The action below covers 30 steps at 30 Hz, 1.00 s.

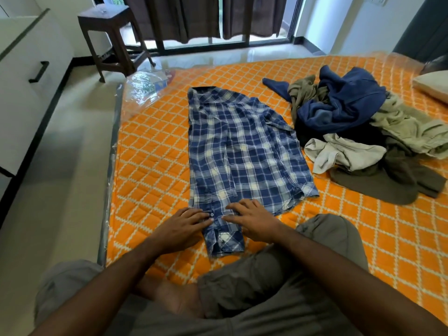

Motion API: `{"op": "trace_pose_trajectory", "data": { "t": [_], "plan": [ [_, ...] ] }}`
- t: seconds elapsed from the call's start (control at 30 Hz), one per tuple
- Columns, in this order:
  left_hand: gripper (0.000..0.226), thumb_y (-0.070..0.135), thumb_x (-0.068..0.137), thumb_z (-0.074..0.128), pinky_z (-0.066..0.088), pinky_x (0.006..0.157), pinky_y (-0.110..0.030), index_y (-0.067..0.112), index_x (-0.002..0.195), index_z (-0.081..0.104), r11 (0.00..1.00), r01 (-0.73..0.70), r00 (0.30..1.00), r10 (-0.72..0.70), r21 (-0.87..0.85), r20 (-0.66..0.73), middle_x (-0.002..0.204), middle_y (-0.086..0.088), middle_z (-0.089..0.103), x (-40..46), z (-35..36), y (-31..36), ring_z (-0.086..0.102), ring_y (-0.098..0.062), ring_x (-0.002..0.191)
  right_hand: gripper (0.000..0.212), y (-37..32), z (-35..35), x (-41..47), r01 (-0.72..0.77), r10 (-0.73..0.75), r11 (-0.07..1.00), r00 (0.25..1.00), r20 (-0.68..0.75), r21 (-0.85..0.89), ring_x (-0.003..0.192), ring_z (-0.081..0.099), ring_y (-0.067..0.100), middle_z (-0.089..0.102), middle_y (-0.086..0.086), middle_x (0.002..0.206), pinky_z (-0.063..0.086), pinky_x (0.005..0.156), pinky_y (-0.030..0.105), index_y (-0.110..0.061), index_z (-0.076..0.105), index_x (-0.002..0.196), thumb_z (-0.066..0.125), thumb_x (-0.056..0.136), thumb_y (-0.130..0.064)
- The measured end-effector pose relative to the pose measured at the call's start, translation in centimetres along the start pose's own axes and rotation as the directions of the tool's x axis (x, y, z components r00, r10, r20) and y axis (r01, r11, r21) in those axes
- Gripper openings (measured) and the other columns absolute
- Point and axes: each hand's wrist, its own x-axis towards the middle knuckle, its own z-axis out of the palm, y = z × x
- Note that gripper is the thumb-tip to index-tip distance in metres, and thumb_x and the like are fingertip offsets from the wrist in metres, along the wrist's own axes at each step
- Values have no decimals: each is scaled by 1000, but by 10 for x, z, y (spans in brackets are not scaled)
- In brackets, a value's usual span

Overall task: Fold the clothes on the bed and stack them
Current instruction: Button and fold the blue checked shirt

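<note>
On the orange quilted bed cover with its white diamond lattice [155,166], a blue-and-white plaid button shirt [242,151] lies flat, collar toward the window, hem toward the person. Its sides look folded inward over the body, a cuffed sleeve end [225,241] trailing past the hem toward the person's knees.

Left hand [184,226]: palm down, fingers extended, tips on the shirt's near left corner beside a small button. Right hand [252,219]: palm down, fingers spread and straight, pressing the hem just right of the sleeve. Neither hand curls round the cloth, though the thumbs are partly hidden, so a slight pinch cannot be ruled out.

Right of the shirt, just beside it: a loose heap of unfolded clothes [363,132]. In it, a crumpled navy blue garment [344,100] on top, pale olive pieces, a cream cloth [339,154], a dark olive item at the near edge.

Far right edge: a beige pillow [431,86]. Beyond the bed: a dark wooden stool [109,32] on the glossy floor, dark brown curtains [194,15] over a glass door. Left: a white cabinet with a black handle [38,71]. Person sits cross-legged in grey-olive trousers.
</note>
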Motion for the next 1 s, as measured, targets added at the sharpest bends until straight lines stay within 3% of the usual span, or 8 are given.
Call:
{"op": "trace_pose_trajectory", "data": {
  "t": [0.13, 0.3, 0.43, 0.5, 0.6, 0.67, 0.8, 1.0],
  "plan": [
    [76, 54, 99, 35, 40, 112, -41, 26, 157, -4, 1000, 22, 999, -22, -1, 29, 153, 1, 43, 0, 5, 0, 43, -21, 139, 55, 8, 7, 3, 142, -147, 984, 989, -35, -111, 131, 47, 26, 45, 3, 151, 45, 102, 45, -32, 47, 146, 63, 95, -41],
    [69, 60, 92, 43, 49, 100, -41, 24, 151, 38, 999, 17, 1000, -17, 27, 14, 142, 0, 53, 6, 6, 5, 54, -21, 125, 40, 10, 13, 4, 179, -191, 977, 976, -105, -116, 121, 51, 21, 51, 2, 140, 45, 96, 38, -31, 52, 142, 51, 102, -38],
    [49, 49, 94, 47, 48, 90, -38, 30, 138, 55, 999, 31, 997, -31, 7, -67, 127, 7, 59, 16, -2, 5, 54, -15, 112, 34, 13, 8, 12, 30, -13, 951, 998, -58, 309, 104, 52, 17, 59, -4, 120, 43, 88, 32, -23, 65, 129, 43, 105, -31],
    [42, 47, 97, 38, 45, 85, -36, 29, 123, 67, 973, 147, 987, -157, -180, -44, 116, 10, 62, 25, -7, -3, 56, -11, 103, 28, 18, 2, 21, -158, 149, 786, 987, 64, 598, 91, 57, 19, 64, 3, 104, 48, 83, 38, -12, 69, 114, 46, 103, -24],
    [44, 43, 104, 37, 48, 74, -35, 17, 94, 71, 433, 481, 856, -419, -762, 303, 91, 0, 67, 43, -30, -18, 60, -13, 78, 16, 26, -16, 39, -355, 345, 383, 911, 225, 853, 73, 58, 14, 65, 4, 87, 50, 73, 37, -12, 67, 101, 56, 102, -22],
    [34, 28, 107, 42, 43, 62, -29, 15, 85, 64, 44, 579, 708, -523, -814, 475, 76, -2, 58, 53, -38, -29, 53, -12, 63, 20, 27, -21, 51, -461, 479, 205, 817, 322, 864, 72, 58, 15, 63, 7, 93, 51, 67, 33, -9, 62, 111, 58, 102, -27],
    [23, 33, 105, 48, 38, 63, -34, 12, 99, 54, -232, 589, 566, -565, -774, 600, 79, -7, 49, 65, -40, -36, 47, -18, 64, 37, 23, -15, 68, -579, 608, 142, 691, 391, 803, 83, 67, 23, 64, 9, 105, 60, 64, 36, -11, 50, 117, 64, 97, -40],
    [26, 30, 100, 60, 44, 61, -34, 8, 86, 54, 132, 659, 625, -643, -740, 442, 74, -7, 58, 62, -31, -27, 52, -17, 63, 31, 18, -13, 68, -509, 613, 246, 740, 275, 825, 91, 66, 25, 64, 8, 103, 59, 83, 47, -15, 51, 125, 64, 97, -16]
  ]
}}
